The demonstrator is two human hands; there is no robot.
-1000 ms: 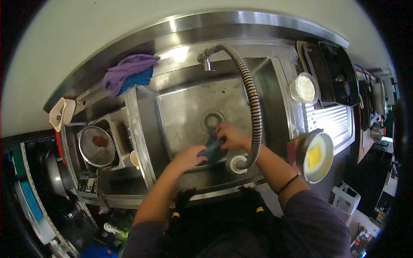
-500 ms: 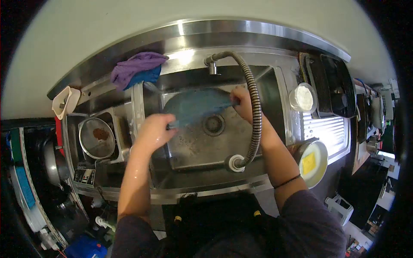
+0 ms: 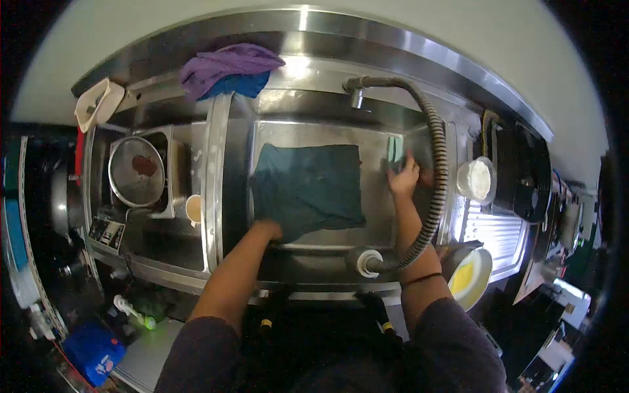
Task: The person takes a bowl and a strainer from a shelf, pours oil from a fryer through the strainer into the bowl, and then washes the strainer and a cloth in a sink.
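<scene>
A dark green cloth (image 3: 311, 187) lies spread, slightly wrinkled, over the floor of the large steel sink (image 3: 314, 134). My left hand (image 3: 267, 230) is at the cloth's near left corner, its curled, blurred fingers closed on the edge. To the right of the cloth, my right hand (image 3: 404, 178) has its thumb and fingers around the lower end of a narrow pale green object (image 3: 394, 148), whose kind does not show clearly. The drain is hidden under the cloth.
A coiled-hose faucet (image 3: 436, 157) arches over the sink's right side. Purple and blue cloths (image 3: 229, 69) hang at the back left. A strainer (image 3: 136, 171) and a cup (image 3: 194, 209) are in the left basin. A white tub (image 3: 477, 181) and a bowl with yellow sponge (image 3: 481, 278) stand right.
The cloth, stretched and blurred between both hands before, now lies flat over the drain. My right hand has let it go and moved right to the pale green object. The view has shifted.
</scene>
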